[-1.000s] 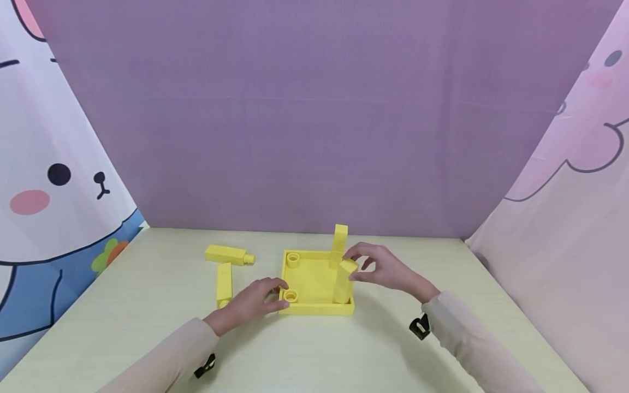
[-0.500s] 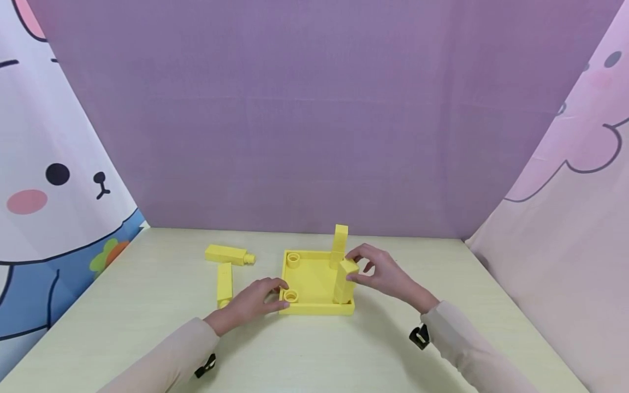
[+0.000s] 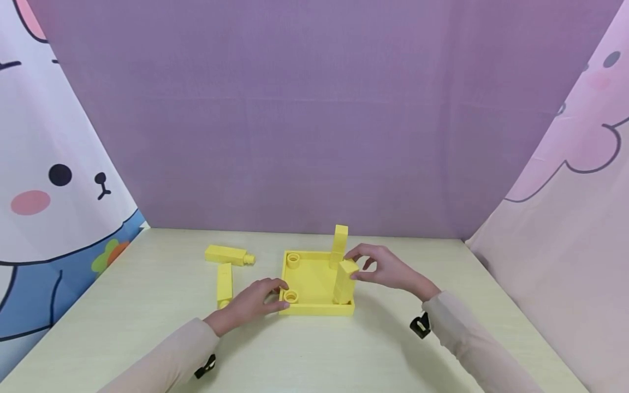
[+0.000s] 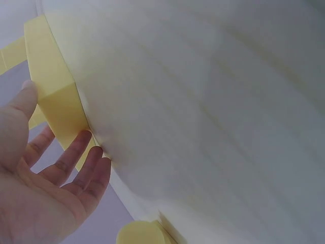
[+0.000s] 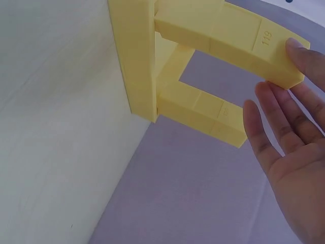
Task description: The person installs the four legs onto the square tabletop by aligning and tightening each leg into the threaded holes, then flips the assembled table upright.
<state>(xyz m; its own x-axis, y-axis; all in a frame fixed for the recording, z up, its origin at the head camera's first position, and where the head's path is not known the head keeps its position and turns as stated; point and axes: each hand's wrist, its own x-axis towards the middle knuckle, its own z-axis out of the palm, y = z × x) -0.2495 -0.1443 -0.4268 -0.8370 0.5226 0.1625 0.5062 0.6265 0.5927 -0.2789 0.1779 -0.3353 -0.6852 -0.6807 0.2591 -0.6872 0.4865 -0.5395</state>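
A shallow square yellow tray point(image 3: 312, 275) with round corner sockets lies on the table. My left hand point(image 3: 248, 303) holds its front left corner, thumb on one wall and fingers on another, as the left wrist view also shows. Upright at the front right corner stands a yellow square post point(image 3: 344, 286); my right hand point(image 3: 385, 267) pinches its top between thumb and fingers. In the right wrist view this post point(image 5: 228, 33) bears the raised number 119. A second post point(image 3: 339, 240) stands in the back right corner, untouched. Both left sockets point(image 3: 292, 260) hold nothing.
Two loose yellow posts lie left of the tray: one sideways point(image 3: 226, 255) with its round peg toward the tray, the other point(image 3: 224, 279) pointing toward me beside my left wrist. A purple cloth point(image 3: 314, 120) rises behind the table's back edge.
My right hand shifts very slightly at the top of the front right post. The left hand, tray and loose posts stay in place.
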